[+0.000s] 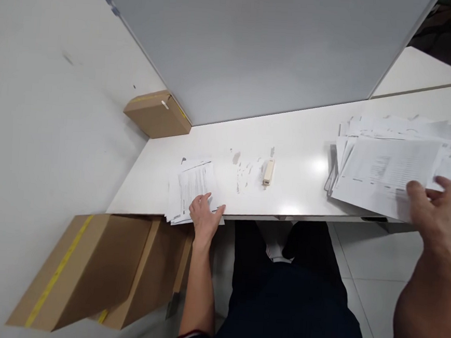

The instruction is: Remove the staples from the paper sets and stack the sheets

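A small stack of printed papers (193, 184) lies near the front edge at the left of the white table, its lower sheets jutting slightly over the edge. My left hand (205, 214) rests on this stack with its fingers apart. At the right, a larger, uneven pile of papers (402, 128) is spread out. My right hand (441, 212) pinches the near edge of the top printed sheet (389, 166) there; the exact grip is partly hidden. Between the two stacks lies a small beige stapler (268, 172).
The white table (290, 135) backs onto a grey-white panel (258, 46). A cardboard box (157, 114) stands in the back left corner. More cardboard boxes (84, 272) with yellow tape are below the table at the left, by the wall (48, 139). Dark marks dot the tabletop near the stapler.
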{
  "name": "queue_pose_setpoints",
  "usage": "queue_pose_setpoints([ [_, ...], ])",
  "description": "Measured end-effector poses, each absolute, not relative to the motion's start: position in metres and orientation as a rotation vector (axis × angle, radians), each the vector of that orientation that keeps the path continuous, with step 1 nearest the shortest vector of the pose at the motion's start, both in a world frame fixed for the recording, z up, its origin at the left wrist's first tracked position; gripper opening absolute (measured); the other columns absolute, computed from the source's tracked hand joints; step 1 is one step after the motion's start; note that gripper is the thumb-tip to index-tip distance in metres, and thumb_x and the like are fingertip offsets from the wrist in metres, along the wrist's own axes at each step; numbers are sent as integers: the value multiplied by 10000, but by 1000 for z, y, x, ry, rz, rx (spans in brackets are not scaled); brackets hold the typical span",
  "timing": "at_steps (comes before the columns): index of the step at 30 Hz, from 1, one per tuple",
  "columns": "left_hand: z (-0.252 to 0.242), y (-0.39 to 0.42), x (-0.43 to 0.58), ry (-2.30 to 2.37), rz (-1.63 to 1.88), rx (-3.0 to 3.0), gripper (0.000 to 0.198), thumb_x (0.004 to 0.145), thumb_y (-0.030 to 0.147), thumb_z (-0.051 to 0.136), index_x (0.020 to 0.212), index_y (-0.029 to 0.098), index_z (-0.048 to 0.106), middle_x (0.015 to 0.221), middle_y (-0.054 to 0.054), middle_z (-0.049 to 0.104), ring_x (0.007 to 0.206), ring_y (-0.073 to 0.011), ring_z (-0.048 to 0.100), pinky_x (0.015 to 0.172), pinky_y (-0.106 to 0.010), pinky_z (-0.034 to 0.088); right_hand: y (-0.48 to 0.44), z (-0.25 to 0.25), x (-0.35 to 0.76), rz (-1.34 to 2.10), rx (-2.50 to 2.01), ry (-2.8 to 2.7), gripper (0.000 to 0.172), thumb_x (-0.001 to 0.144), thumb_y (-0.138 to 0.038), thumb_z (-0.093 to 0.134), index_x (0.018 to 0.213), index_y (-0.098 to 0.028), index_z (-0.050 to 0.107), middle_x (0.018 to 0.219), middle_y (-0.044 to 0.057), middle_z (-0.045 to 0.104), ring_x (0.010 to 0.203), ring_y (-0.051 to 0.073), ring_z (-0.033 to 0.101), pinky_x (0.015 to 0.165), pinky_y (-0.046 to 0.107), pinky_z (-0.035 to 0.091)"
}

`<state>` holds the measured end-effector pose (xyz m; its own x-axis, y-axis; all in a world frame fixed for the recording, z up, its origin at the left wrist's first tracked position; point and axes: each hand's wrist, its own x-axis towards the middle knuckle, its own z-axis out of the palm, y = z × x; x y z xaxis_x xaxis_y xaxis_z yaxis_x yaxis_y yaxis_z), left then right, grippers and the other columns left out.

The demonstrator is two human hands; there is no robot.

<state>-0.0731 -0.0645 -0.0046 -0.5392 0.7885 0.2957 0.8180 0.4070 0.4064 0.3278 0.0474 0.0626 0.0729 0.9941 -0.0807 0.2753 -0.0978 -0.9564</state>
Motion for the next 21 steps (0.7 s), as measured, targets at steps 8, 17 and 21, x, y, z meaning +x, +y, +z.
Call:
queue_pose_setpoints([
  [8, -8, -63, -84, -2663, -594, -1519, 417, 744, 412, 536, 1081, 167, 534, 1082, -121, 528, 1050, -290, 433, 886, -438, 363, 25, 53, 316, 412, -1715, -1414, 436, 831, -437, 443, 1229, -258, 440, 1145, 82, 578, 913, 288, 603, 717, 395, 477],
  [17, -9, -71, -92, -2432, -707, -1669, 289, 874, 275, 333, 799, 152, 584, 808, -92, 594, 794, -204, 506, 760, -353, 404, 16, 11, 231, 602, -1446, -1830, 354, 835, -371, 463, 1122, -170, 521, 1046, 109, 615, 705, 183, 603, 667, 344, 478],
  [21, -1, -74, -77, -2299, -979, -1546, 209, 856, 257, 408, 802, 150, 580, 788, -79, 588, 782, -179, 520, 733, -319, 421, -2, 7, 187, 1107, -1221, -1910, 353, 852, -390, 438, 1136, -195, 514, 962, 76, 636, 729, 173, 607, 704, 332, 480],
])
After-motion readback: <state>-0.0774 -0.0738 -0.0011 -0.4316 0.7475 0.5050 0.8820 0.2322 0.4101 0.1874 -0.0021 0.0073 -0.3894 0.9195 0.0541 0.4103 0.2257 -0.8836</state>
